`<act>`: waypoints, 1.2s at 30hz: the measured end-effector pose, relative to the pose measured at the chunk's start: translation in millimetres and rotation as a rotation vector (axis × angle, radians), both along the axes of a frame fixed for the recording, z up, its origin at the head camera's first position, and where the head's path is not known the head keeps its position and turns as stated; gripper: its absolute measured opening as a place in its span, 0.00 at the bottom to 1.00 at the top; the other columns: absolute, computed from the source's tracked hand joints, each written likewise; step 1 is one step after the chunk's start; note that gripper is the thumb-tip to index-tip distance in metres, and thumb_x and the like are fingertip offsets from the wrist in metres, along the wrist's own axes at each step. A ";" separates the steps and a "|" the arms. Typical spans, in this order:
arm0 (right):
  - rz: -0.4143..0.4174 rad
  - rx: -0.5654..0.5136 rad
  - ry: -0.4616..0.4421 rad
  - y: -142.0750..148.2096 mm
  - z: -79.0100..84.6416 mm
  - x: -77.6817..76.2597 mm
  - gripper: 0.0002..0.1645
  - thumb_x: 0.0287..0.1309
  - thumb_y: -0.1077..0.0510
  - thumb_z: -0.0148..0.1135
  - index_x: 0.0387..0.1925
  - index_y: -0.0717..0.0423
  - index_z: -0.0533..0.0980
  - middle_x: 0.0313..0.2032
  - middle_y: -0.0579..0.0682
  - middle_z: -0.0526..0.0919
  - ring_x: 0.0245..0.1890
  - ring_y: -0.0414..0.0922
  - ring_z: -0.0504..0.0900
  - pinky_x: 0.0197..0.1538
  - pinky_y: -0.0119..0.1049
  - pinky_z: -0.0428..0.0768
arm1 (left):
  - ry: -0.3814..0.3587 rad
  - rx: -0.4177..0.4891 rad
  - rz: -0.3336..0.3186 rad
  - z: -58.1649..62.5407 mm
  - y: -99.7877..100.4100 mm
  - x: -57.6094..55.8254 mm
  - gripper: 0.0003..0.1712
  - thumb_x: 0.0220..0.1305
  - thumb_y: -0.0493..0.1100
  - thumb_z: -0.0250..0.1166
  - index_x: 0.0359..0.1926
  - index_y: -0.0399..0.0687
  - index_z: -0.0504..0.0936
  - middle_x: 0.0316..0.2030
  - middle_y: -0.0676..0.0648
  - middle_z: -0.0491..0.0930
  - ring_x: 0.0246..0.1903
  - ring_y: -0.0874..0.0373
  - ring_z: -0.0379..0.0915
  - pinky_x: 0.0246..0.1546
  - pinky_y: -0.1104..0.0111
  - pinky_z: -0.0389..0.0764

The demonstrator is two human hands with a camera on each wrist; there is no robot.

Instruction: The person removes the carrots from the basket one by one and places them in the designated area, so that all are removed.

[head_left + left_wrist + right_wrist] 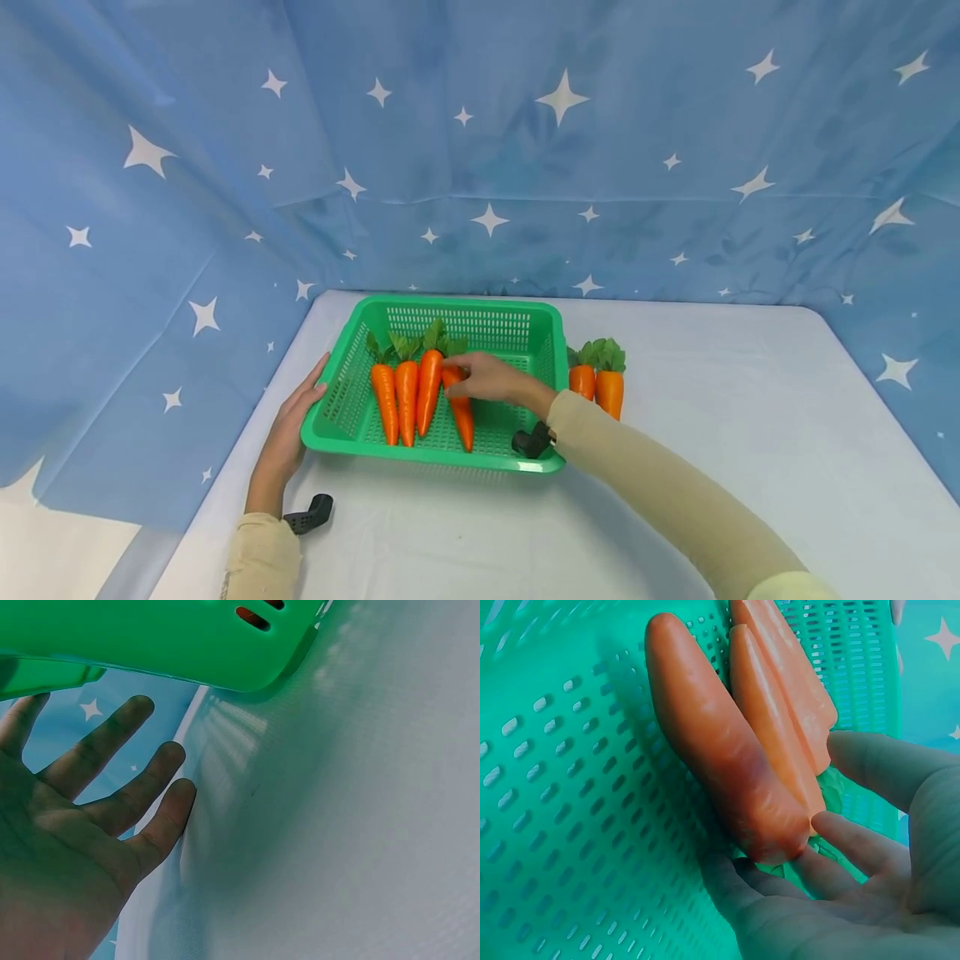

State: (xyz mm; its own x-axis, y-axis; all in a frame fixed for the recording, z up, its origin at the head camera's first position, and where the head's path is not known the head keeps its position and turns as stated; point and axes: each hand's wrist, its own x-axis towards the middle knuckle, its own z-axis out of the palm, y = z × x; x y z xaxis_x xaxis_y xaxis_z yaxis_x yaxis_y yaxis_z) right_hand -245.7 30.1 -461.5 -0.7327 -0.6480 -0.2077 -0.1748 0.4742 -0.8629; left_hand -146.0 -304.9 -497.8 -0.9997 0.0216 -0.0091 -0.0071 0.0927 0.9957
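Two beige sleeves point(667, 492) reach in from seven and five o'clock. Left hand point(288, 421), fingers spread, touches one slotted green basket point(495, 463) at its nine o'clock. Inside lie four carrots point(428, 392); the right hand point(487, 379) rests, fingers parted, about the rightmost carrot's crown. Two leafy carrots point(611, 393) lie outside, at three o'clock. White tabletop point(712, 400); starred blue curtain point(510, 150) at twelve.

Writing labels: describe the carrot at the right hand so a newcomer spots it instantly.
On the white table, find the green basket. Inside, in the head view, four carrots lie side by side; take the rightmost carrot. Unlike its neighbours, it has the right hand at its leafy end.
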 end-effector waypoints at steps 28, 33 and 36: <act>0.001 0.150 0.148 -5.3 -4.9 1.5 0.42 0.61 0.68 0.75 0.76 0.56 0.72 0.64 0.57 0.79 0.52 0.51 0.80 0.51 0.45 0.82 | -0.005 0.027 0.017 0.0 0.7 2.1 0.33 0.88 0.53 0.47 0.87 0.62 0.55 0.84 0.44 0.50 0.40 0.66 0.80 0.41 0.72 0.81; -0.008 0.150 0.148 -4.4 -4.3 0.3 0.42 0.60 0.69 0.74 0.75 0.57 0.73 0.63 0.57 0.79 0.49 0.50 0.79 0.48 0.43 0.82 | -0.005 0.029 0.014 0.3 0.8 1.6 0.33 0.88 0.53 0.47 0.87 0.63 0.54 0.84 0.44 0.50 0.39 0.65 0.81 0.41 0.72 0.81; -0.019 0.153 0.146 -4.5 -4.4 -0.7 0.42 0.59 0.69 0.73 0.75 0.58 0.73 0.63 0.57 0.79 0.48 0.49 0.78 0.46 0.41 0.81 | -0.001 0.031 0.013 0.3 0.8 1.7 0.33 0.89 0.53 0.47 0.87 0.62 0.54 0.83 0.43 0.51 0.38 0.65 0.81 0.40 0.72 0.82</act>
